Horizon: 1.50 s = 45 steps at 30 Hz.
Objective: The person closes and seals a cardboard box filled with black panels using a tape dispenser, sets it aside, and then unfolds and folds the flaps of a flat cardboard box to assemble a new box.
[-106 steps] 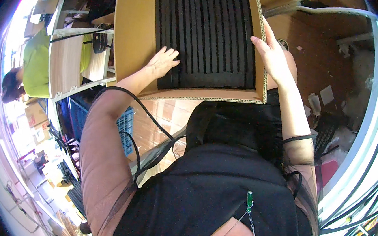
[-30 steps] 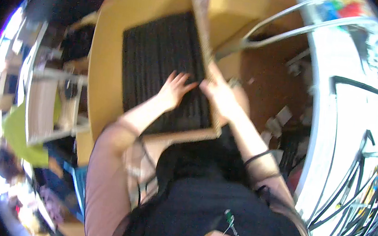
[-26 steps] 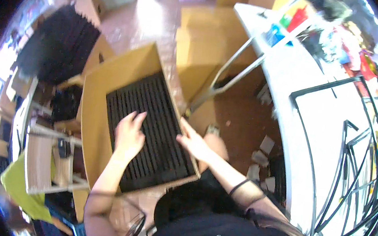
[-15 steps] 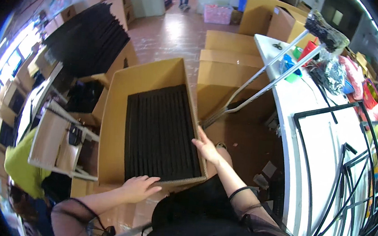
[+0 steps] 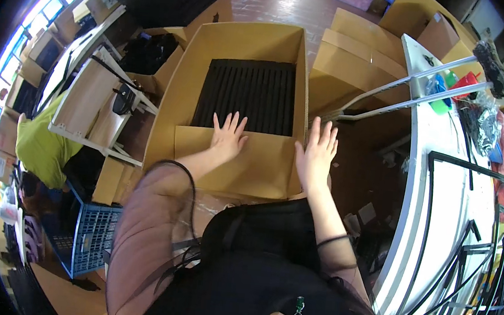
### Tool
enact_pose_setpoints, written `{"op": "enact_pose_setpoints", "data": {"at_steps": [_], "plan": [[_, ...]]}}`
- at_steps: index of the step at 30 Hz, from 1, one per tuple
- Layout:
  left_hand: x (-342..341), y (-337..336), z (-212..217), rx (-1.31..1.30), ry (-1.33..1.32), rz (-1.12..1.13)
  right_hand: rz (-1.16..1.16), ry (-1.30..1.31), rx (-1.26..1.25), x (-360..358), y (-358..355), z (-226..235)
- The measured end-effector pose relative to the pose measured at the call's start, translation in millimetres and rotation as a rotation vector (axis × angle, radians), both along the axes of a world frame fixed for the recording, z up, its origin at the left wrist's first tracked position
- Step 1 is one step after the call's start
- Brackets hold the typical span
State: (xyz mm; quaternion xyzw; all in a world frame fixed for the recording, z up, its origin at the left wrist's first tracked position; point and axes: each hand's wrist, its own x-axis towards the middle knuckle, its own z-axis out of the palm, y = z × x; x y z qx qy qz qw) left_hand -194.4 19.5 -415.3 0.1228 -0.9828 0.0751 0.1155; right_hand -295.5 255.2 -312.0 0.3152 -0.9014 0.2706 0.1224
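Note:
In front of me is an open cardboard box (image 5: 180,85) with a row of long black slats or panels (image 5: 249,91) packed side by side inside. At its near end a cardboard flap (image 5: 245,169) lies over the near part of the black pieces. My left hand (image 5: 226,138) is open on this flap, its fingertips reaching past the far edge toward the black pieces. At the box's right wall my right hand (image 5: 318,154) is also open, fingers spread and pointing away from me. Neither hand grips anything.
On the left stand a pale wooden chair (image 5: 92,98) with a black pouch and a blue plastic crate (image 5: 96,228). Flattened cardboard (image 5: 363,53) leans at the far right. A white table (image 5: 412,243) with black frames (image 5: 467,164) and a double-handled metal tool (image 5: 413,90) border the right side.
A cardboard flap now covers the near part of the black pieces. My left hand has moved onto it, and my right hand has let go of the right rim and spread open.

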Motion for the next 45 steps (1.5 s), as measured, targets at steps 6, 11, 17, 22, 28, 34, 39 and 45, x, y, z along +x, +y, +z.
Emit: {"op": "enact_pose_setpoints", "data": {"at_steps": [6,11,17,22,28,34,39,45], "plan": [[-13.7,9.5,-100.4,0.342,-0.132,0.360,0.644,-0.116,0.135,129.0,-30.4,-25.9],[-20.7,2.8,-85.6,0.474,-0.287,0.302,0.504,-0.151,0.605,114.9,-59.3,-134.7],[-81.8,-82.0,3.2,0.726,-0.995,0.100,0.549,-0.144,0.252,67.7,-74.3,-190.3],[-162.6,-216.9,40.9,0.512,0.208,0.210,0.541,-0.250,0.278,64.2,-75.5,-179.2],[-226.0,-346.5,64.3,0.288,0.339,0.201,0.534,-0.231,0.316,67.3,-79.8,-183.1],[-220.3,-354.6,50.0,0.038,0.399,0.142,0.513,-0.281,0.358,63.1,-73.1,-184.6],[-222.5,-367.4,64.0,0.178,0.338,0.163,0.514,-0.290,0.308,61.5,-71.2,-187.1],[-204.6,-359.6,39.8,0.153,0.471,0.082,0.542,-0.243,0.307,66.0,-75.6,-188.0]]}}
